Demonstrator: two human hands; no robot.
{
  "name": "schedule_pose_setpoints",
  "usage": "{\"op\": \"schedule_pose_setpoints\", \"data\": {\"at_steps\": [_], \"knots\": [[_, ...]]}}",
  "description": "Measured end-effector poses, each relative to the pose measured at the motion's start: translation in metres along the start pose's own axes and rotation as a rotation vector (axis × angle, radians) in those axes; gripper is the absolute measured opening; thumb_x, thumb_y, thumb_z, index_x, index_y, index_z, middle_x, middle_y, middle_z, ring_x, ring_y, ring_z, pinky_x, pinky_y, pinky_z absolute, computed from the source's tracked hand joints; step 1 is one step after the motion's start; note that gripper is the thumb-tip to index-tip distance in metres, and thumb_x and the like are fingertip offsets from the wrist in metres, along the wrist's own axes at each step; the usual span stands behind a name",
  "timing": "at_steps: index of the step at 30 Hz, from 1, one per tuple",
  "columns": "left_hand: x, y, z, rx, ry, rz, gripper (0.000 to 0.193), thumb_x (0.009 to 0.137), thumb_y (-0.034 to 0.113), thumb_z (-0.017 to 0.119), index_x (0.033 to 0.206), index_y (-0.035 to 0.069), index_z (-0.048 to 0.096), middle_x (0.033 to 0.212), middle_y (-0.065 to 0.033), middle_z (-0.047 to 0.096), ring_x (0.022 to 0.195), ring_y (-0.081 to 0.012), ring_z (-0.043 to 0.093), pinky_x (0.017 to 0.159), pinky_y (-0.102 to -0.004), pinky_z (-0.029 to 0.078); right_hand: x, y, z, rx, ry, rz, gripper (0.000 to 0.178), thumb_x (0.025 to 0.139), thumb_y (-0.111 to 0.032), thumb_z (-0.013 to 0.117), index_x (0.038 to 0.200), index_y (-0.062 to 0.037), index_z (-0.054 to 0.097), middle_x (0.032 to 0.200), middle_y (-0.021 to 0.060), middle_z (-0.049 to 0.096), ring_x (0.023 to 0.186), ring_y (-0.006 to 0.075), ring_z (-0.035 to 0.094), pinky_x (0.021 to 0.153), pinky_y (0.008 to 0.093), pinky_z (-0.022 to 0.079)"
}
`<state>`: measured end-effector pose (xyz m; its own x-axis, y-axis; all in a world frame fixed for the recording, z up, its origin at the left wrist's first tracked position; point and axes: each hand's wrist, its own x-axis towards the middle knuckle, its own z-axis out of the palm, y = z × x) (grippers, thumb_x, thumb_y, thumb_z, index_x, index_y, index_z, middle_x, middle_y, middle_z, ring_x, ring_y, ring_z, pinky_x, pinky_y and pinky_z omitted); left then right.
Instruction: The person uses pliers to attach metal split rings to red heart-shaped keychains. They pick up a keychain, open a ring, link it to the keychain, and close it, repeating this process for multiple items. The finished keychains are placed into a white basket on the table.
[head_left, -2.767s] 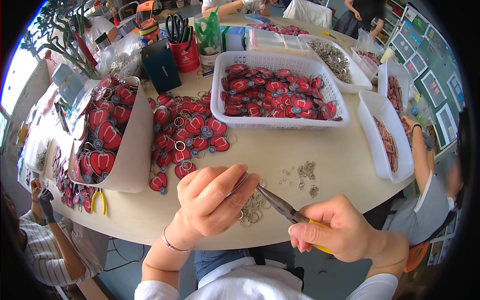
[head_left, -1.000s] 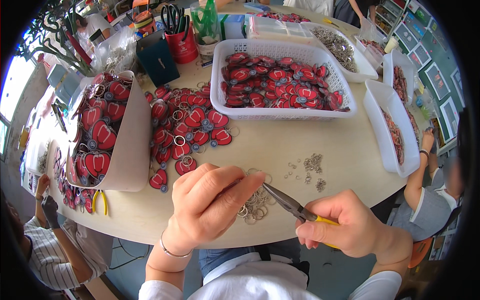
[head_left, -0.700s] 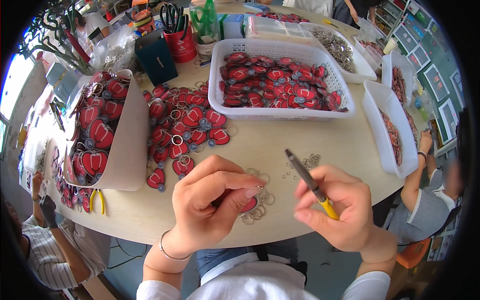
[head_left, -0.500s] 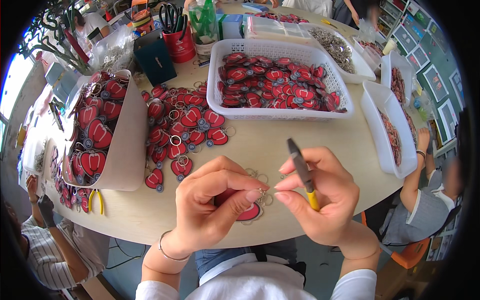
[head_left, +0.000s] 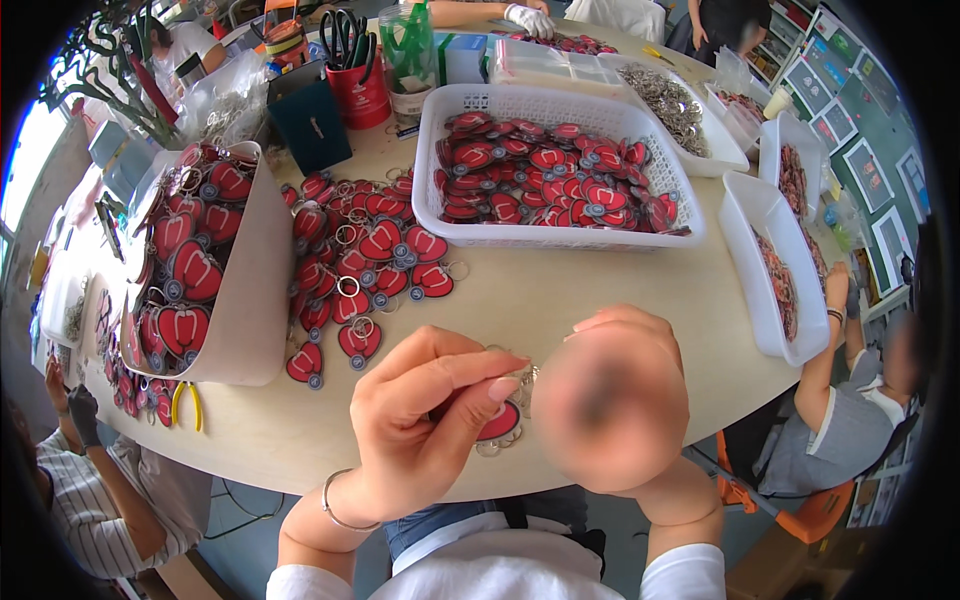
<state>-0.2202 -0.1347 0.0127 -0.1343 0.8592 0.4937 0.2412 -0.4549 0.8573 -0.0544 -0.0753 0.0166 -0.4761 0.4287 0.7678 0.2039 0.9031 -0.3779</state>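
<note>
My left hand (head_left: 425,410) is closed, thumb and forefinger pinched over the table; whatever small piece sits at the fingertips is too fine to make out. Just below them, a red heart-shaped keychain (head_left: 499,424) lies among several metal rings. Close by on the right is my right hand (head_left: 615,400), curled, with most of it smeared by a blur. A dark patch inside the blur matches the pliers with a yellow handle seen there half a second ago. Loose red keychains (head_left: 380,240) with silver rings are heaped beyond my left hand.
A white basket (head_left: 560,238) and a beige bin (head_left: 245,300) hold many red keychains. Yellow-handled pliers (head_left: 188,402) lie by the bin. White trays (head_left: 800,345) stand at right. A red cup (head_left: 358,95) holds scissors. Co-workers sit left and right; a gloved hand (head_left: 530,20) is at the far edge.
My right hand has turned and moved left, nearer my left hand, and is now blurred. The left hand keeps its pinch, slightly lower. A gloved hand has appeared at the far side.
</note>
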Motion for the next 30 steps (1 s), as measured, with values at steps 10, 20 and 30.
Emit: {"op": "schedule_pose_setpoints", "data": {"at_steps": [10, 20, 30], "knots": [[-0.001, 0.0, 0.003, -0.254, -0.023, -0.171, 0.014, 0.081, 0.006, 0.069, 0.092, -0.003, 0.069, 0.078, -0.0073, 0.061, 0.069, -0.0119, 0.053, 0.06, -0.0235, 0.041, 0.001, -0.007, 0.006, 0.082, 0.022, 0.129, 0.017, 0.073, 0.001, 0.072, 0.087, -0.0015, 0.063, 0.104, 0.0119, 0.052, 0.089, 0.0263, 0.055, 0.071, 0.0347, 0.048], [-0.001, -0.005, -0.002, -0.318, -0.075, -0.186, 0.011, 0.086, 0.001, 0.063, 0.095, -0.003, 0.068, 0.081, -0.0054, 0.058, 0.066, -0.0072, 0.051, 0.055, -0.02, 0.039, 0.006, -0.011, 0.009, 0.196, 0.067, 0.258, 0.015, 0.071, 0.002, 0.074, 0.081, 0.0011, 0.062, 0.1, 0.0126, 0.058, 0.072, 0.0194, 0.06, 0.059, 0.0274, 0.048], [0.004, 0.0, -0.004, -0.028, -0.086, -0.066, 0.004, 0.085, -0.003, 0.061, 0.088, -0.003, 0.064, 0.08, -0.0077, 0.057, 0.064, -0.011, 0.053, 0.055, -0.0231, 0.042, 0.01, -0.012, -0.002, 0.319, -0.04, 0.443, 0.008, 0.076, -0.002, 0.072, 0.081, 0.0007, 0.066, 0.1, 0.0099, 0.057, 0.085, 0.0171, 0.057, 0.072, 0.0279, 0.047]]}}
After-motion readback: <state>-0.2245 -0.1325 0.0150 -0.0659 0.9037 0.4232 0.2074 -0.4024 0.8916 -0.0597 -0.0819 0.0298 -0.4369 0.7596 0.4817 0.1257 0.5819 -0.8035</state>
